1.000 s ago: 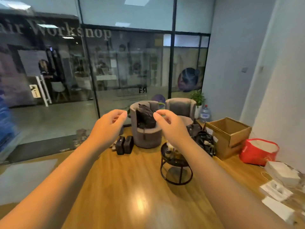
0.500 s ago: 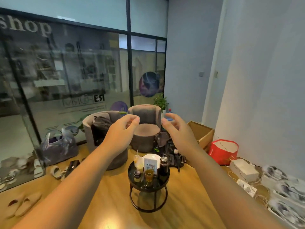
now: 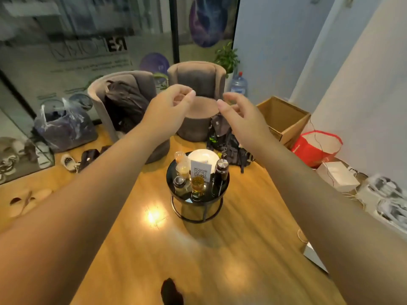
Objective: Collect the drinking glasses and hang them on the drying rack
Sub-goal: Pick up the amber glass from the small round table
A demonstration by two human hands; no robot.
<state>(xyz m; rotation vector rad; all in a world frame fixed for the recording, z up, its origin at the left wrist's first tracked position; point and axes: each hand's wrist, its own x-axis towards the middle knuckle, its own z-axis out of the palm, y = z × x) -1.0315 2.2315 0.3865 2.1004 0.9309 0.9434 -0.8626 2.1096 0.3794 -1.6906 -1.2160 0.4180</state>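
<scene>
A small round black side table (image 3: 217, 191) stands on the wooden floor ahead of me. On it are a glass of amber liquid (image 3: 197, 186), a clear plastic cup (image 3: 183, 167), a small jar (image 3: 179, 182), a dark bottle (image 3: 221, 173), a white plate (image 3: 203, 156) and a QR card (image 3: 200, 170). My left hand (image 3: 170, 106) and my right hand (image 3: 239, 112) are stretched out in the air above and beyond the table, fingers curled and apart, holding nothing. No drying rack is in view.
Two grey tub chairs (image 3: 198, 84) stand behind the table, one holding a dark jacket (image 3: 123, 102). A black bag (image 3: 229, 146), a cardboard box (image 3: 284, 117), a red bag (image 3: 317, 148) and white boxes (image 3: 339, 176) line the right wall. Shoes (image 3: 70, 161) lie at left by the glass wall.
My view has swung right and tilted down, so the side table now sits closer and more central. Both hands stay raised in front with the same curled, empty pose.
</scene>
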